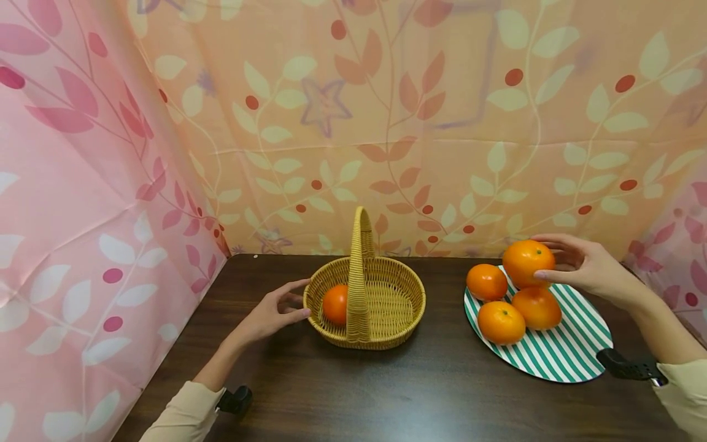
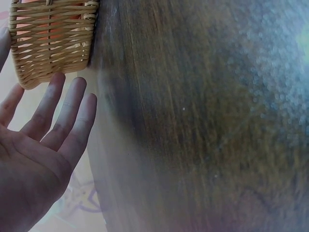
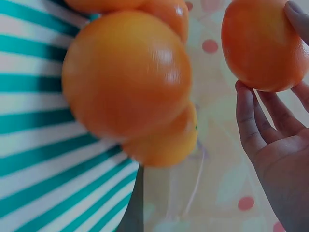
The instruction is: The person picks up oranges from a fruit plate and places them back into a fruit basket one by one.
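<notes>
Toward the far right corner of the table, the right hand holds one orange fruit above a striped mat bearing three more fruits. Near the far edge, the left hand, fingers loosely spread, touches one basket containing a single fruit.

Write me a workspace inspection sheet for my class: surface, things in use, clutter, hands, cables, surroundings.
Surface: dark wood-grain table.
Things in use: wicker basket, holding one orange fruit; striped mat, bearing three more fruits.
Clutter: nothing seen.
Left hand: at the basket's left rim, fingers relaxed.
Right hand: fingertips holding a fifth fruit near the mat's far edge.
Cables: nothing seen.
Surroundings: leaf-patterned cloth behind and at both sides.
</notes>
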A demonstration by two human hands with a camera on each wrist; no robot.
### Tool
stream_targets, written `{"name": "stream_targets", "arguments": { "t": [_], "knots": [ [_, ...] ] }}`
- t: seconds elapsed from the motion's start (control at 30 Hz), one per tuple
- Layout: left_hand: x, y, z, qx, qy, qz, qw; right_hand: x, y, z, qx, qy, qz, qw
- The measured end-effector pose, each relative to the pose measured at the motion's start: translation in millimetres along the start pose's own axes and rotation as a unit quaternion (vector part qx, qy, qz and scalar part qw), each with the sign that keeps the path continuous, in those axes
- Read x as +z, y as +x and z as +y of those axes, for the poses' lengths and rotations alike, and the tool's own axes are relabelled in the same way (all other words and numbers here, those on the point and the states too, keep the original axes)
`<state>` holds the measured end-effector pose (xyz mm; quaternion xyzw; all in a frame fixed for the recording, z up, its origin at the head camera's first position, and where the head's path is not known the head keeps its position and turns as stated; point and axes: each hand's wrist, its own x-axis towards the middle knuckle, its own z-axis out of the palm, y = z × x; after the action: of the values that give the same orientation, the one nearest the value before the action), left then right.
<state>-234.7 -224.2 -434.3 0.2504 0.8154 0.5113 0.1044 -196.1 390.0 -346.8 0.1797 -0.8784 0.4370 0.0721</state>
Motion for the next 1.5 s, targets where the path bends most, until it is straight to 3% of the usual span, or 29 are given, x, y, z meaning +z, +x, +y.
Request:
{"name": "stream_targets", "arguments": {
  "t": [0.73, 1.1, 1.5],
  "knots": [
    [-0.5, 1.1, -1.4, 0.005, 0.003, 0.003, 1.0000, 65, 52, -25, -0.043, 0.097, -0.089, 0.990],
    [-0.4, 0.4, 0.1, 0.004, 0.006, 0.002, 1.0000, 98, 71, -34, -0.071, 0.139, -0.102, 0.983],
    [-0.8, 0.6, 0.0, 0.005, -0.001, -0.001, 1.0000, 147, 82, -44, -0.084, 0.181, -0.120, 0.973]
  ]
}}
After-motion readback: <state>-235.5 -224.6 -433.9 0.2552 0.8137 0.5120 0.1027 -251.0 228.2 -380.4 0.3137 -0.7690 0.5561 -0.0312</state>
